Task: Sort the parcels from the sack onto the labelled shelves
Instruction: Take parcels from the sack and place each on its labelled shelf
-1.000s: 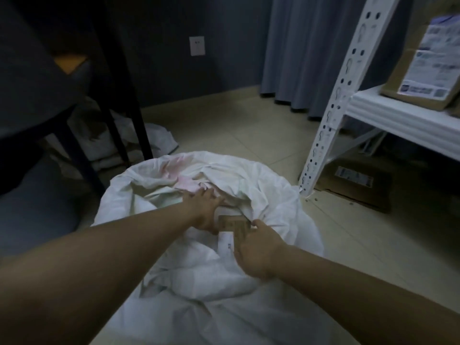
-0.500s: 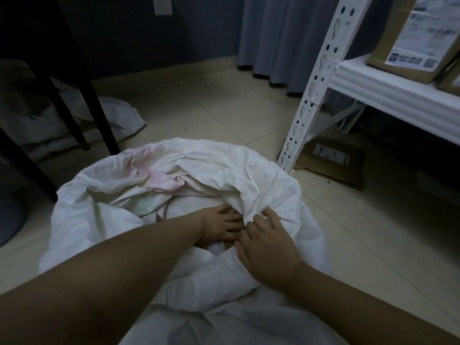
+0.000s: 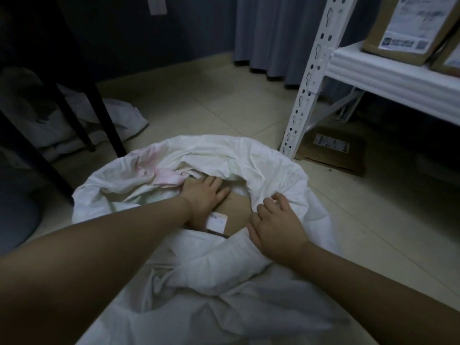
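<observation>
Brown parcel [image 3: 235, 210] lying flat inside white sack [image 3: 273, 165], half hiding under cloth. Left hand [image 3: 204, 195] resting on it, fingers flat, gripping nothing. Right hand [image 3: 276, 225] just beside parcel, bunching sack cloth in curled fingers. Left hand being nearer.

Tiled floor [image 3: 224, 115]: sack [image 3: 273, 170] near centre; flat cardboard [image 3: 331, 155] right, under the shelf [image 3: 398, 78]; crumpled cloth [image 3: 119, 118] far left; white shelf, far right, bears two boxes [image 3: 403, 28].

hands [image 3: 207, 195] [image 3: 276, 226] 2 | open sack [image 3: 273, 165] 1 | parcel [image 3: 236, 210] inside 1 | boxes [image 3: 408, 26] [image 3: 448, 61] on shelf [image 3: 398, 78] 2 | floor carton [image 3: 333, 153] 1
</observation>
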